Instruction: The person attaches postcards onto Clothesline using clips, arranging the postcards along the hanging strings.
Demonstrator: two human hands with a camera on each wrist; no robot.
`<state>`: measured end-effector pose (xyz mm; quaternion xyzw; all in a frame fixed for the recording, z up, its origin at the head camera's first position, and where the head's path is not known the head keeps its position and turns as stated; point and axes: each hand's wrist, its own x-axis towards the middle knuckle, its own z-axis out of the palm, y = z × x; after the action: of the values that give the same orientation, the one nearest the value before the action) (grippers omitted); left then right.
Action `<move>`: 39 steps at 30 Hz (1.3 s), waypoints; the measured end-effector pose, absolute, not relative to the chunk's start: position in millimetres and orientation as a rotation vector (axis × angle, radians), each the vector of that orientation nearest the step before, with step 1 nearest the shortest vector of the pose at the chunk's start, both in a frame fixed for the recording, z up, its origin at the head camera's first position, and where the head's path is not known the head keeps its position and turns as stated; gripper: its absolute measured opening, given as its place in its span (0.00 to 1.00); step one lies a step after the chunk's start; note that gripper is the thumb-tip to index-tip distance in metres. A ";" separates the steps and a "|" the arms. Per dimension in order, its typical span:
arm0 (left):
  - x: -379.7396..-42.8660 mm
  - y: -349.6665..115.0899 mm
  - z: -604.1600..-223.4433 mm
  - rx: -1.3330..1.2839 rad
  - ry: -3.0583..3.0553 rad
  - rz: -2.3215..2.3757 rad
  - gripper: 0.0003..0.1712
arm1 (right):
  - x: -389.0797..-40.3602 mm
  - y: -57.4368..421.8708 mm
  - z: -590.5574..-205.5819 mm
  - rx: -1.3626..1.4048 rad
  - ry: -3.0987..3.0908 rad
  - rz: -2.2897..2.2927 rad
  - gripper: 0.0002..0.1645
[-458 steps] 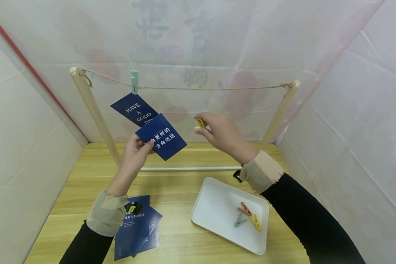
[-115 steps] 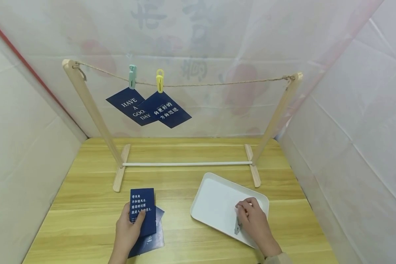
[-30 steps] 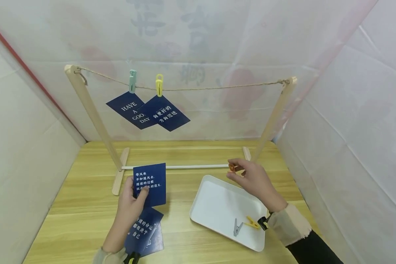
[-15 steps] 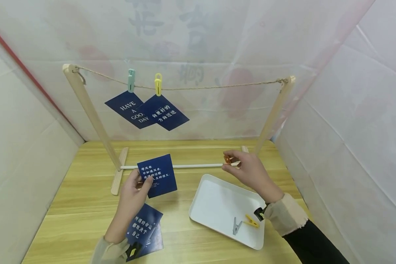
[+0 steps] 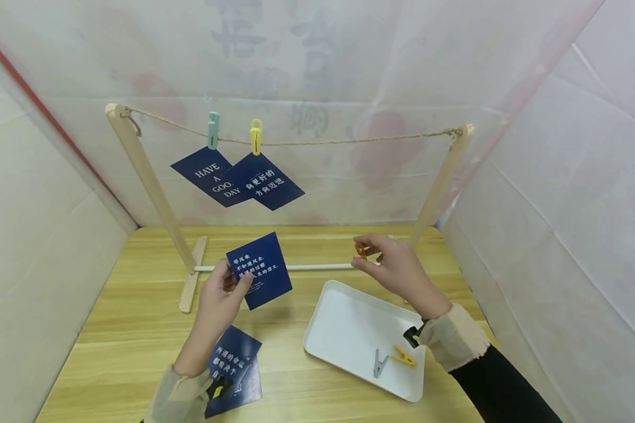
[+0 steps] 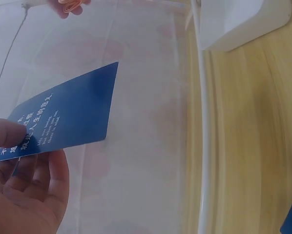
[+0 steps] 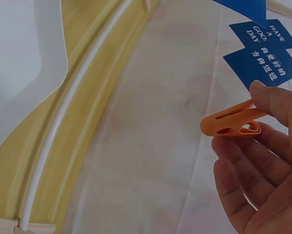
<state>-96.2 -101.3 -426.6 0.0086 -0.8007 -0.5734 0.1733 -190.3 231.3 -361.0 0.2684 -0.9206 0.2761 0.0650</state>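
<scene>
My left hand (image 5: 219, 296) pinches a dark blue card (image 5: 261, 270) with white lettering, thumb on its printed face and fingers behind, raised and tilted in front of the rack. To the right, my right hand (image 5: 397, 264) holds an orange clothespin (image 7: 234, 119) between thumb and fingers. Above, a twine line (image 5: 349, 141) carries two blue cards: one (image 5: 203, 176) hangs from a mint clothespin (image 5: 214, 130), and another (image 5: 267, 182), overlapping it, from a yellow clothespin (image 5: 256, 137).
The twine runs between two wooden posts (image 5: 148, 182) joined by a white bar (image 5: 317, 267) low down. A white tray (image 5: 344, 329) holds a grey clothespin (image 5: 379, 364) and a yellow one (image 5: 404, 356). More blue cards (image 5: 233, 358) lie beneath my left forearm.
Earlier, the second card was clipped up with the yellow clothespin. The orange clothespin left the tray. Over the last second my left hand lifted its card up and rightward; my right hand rose slightly leftward.
</scene>
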 end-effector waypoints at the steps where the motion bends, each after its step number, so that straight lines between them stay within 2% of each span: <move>1: -97.1 -101.1 -425.8 0.023 -2.271 -1.633 0.17 | -190.6 231.0 -360.1 0.811 -2.779 0.839 0.24; 11: -114.6 -95.5 -415.8 -0.052 -2.294 -1.632 0.17 | -195.4 230.0 -353.0 0.821 -2.770 0.836 0.24; 20: -116.6 -80.2 -375.7 -0.121 -2.284 -1.632 0.17 | -201.3 228.6 -349.5 0.843 -2.750 0.837 0.24; 29: -119.6 -70.7 -359.4 -0.158 -2.280 -1.706 0.18 | -204.0 228.6 -346.5 0.862 -2.735 0.815 0.24; 39: -142.2 -71.8 -377.6 -0.186 -2.243 -1.729 0.17 | -213.1 219.8 -328.2 0.908 -2.734 0.751 0.26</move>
<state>-142.2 -71.8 -377.6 -0.0648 -0.7812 -0.6023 0.1509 -213.1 219.8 -328.2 0.3039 -0.9153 0.2514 0.0821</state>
